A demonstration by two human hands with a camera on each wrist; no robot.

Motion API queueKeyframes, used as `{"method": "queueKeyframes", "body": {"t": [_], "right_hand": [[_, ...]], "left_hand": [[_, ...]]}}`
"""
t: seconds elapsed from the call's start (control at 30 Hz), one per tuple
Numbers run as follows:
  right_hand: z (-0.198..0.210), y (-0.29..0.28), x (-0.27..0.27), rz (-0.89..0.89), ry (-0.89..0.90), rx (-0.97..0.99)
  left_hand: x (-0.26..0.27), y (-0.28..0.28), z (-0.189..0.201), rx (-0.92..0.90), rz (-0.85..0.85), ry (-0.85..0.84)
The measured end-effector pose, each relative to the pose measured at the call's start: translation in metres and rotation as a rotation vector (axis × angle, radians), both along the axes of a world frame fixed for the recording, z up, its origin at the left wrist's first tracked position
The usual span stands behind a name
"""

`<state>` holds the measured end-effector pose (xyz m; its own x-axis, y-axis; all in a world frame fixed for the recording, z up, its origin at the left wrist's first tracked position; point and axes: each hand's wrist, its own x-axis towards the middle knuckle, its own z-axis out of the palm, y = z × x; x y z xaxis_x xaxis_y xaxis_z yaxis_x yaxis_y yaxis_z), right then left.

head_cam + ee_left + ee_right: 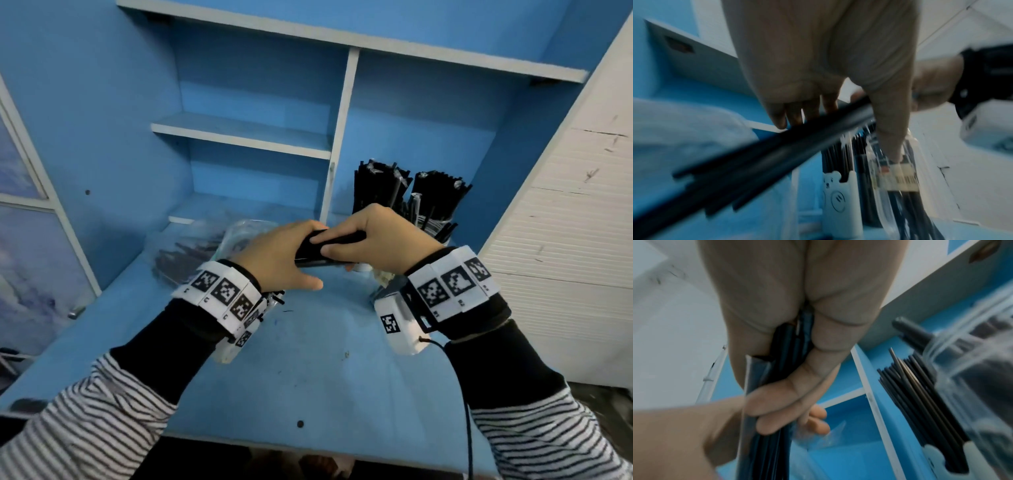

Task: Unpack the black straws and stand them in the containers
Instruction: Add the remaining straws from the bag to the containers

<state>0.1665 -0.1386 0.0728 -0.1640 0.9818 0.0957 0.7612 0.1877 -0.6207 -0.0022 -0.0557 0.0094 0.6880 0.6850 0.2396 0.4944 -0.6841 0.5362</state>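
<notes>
Over the middle of the blue desk, both hands hold one bundle of black straws (329, 245) in a clear wrapper. My left hand (281, 257) curls round its left part and my right hand (373, 236) grips its right end. The left wrist view has the bundle (756, 159) running slantwise under the fingers. In the right wrist view the straws (785, 350) sit inside my fist. Behind my right hand stand two containers packed with upright black straws (380, 192) (440, 195). One is a white bear-shaped holder (835, 203).
A heap of clear plastic bags (205, 243) lies on the desk at the left, by the shelf unit. A clear pack with a barcode label (900, 180) leans beside the bear holder. A white panel wall (565, 205) closes the right side. Shelves (239, 133) rise behind.
</notes>
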Motion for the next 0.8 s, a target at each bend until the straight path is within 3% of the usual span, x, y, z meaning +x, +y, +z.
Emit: {"method": "queueKeyframes", "body": {"t": [0.17,0.33,0.47,0.53,0.7,0.8], "right_hand": [[0.024,-0.018,0.009,-0.023,-0.038,0.011],[0.037,-0.019,0.017,-0.171,-0.038,0.395],[0.028,-0.015,0.009,-0.045,0.08,0.552],[0.019,-0.011,0.007,0.009,0.055,0.547],[-0.007,0.0,0.007,0.014,-0.124,0.27],[-0.013,0.003,0.004,0.006,-0.08,0.322]], "left_hand": [[0.025,-0.005,-0.002,-0.029,0.093,-0.153],[0.046,-0.013,0.001,-0.189,0.113,-0.341],[0.055,-0.022,-0.006,-0.384,0.061,-0.435],[0.056,-0.022,-0.015,-0.445,0.032,-0.442],[0.053,-0.014,-0.049,-0.548,0.012,-0.335],[0.052,-0.01,-0.056,-0.585,0.062,-0.281]]}}
